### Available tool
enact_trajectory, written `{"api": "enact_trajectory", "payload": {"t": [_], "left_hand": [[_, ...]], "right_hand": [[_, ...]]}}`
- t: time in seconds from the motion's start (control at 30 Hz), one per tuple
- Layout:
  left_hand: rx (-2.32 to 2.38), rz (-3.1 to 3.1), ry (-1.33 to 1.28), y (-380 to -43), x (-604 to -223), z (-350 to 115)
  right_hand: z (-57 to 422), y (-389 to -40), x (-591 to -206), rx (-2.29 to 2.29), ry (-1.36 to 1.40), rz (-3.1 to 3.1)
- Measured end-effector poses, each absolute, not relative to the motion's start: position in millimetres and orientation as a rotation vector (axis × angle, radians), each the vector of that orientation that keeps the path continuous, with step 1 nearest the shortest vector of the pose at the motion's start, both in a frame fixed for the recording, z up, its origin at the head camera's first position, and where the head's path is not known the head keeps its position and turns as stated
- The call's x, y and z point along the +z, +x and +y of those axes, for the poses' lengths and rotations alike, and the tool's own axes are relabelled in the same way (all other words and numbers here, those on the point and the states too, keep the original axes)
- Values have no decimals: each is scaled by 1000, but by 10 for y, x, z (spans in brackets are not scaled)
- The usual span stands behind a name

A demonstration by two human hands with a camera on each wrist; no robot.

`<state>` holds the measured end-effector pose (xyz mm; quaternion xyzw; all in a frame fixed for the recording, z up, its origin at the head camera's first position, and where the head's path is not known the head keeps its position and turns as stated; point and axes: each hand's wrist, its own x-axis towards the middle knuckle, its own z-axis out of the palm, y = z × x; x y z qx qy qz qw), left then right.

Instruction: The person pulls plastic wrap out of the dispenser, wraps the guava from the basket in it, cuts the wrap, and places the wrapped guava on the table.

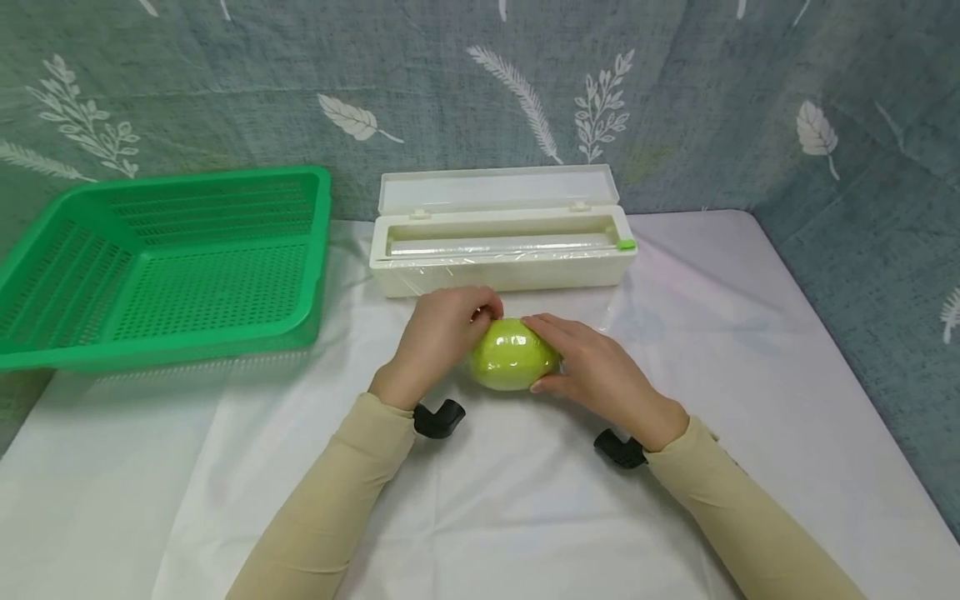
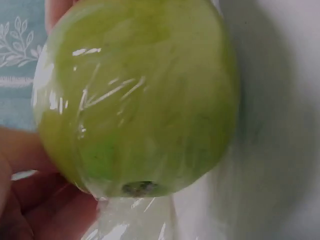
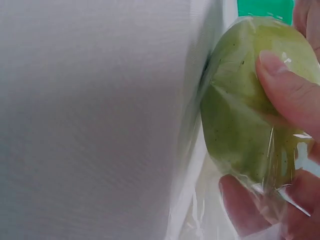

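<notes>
White table (image 1: pixel 517 508) | green fruit (image 1: pixel 510 358): long axis sideways, dark end (image 2: pixel 141 188) left | right grip (image 1: pixel 603 367) round fruit; left grip (image 1: pixel 444 332) pinching film (image 2: pixel 134 216)

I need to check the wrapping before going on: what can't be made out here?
Green fruit: underside, head view, hidden by its own bulk.
Left hand: fingertips, left wrist view, behind the fruit.
Film roll: lower part, head view, behind the front wall of the dispenser box.
Green basket: left end, head view, cut off by the left edge.
</notes>
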<state>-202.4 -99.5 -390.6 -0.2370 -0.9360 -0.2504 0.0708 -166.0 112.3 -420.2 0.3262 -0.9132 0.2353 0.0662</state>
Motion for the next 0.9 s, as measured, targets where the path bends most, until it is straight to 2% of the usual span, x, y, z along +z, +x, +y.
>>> {"api": "enact_trajectory", "payload": {"t": [0.2, 0.47, 0.67, 0.9], "left_hand": [[-723, -2912, -802, -1935, -3829, -972], [-952, -2959, -654, -1865, -3839, -972], [-969, -2969, -852, -1839, -3906, -1088], [-764, -2843, -964, -1779, -3987, -930]], "right_hand": [[1128, -1652, -4206, 659, 926, -2755], [1130, -1651, -4212, 649, 902, -2746], [1119, -1655, -4229, 656, 915, -2743], [1156, -1665, -4231, 571, 917, -2708]]}}
